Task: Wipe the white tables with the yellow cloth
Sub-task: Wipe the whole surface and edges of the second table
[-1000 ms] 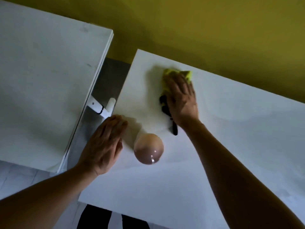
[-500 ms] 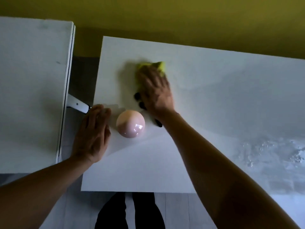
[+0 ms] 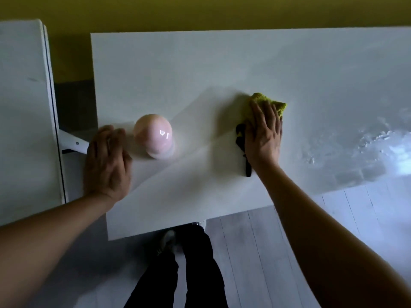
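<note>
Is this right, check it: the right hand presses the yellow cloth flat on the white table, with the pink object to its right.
Not quite. In the head view the pink object stands left of the right hand, which does press the yellow cloth on the white table.

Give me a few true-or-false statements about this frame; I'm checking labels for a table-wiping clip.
1. The right hand presses flat on the yellow cloth. True.
2. The left hand holds the pink rounded object. False: it rests flat near the table's left edge, beside the object.
3. The cloth lies left of the pink object. False: it lies to the right.
4. A second white table stands to the left, across a gap. True.
</note>
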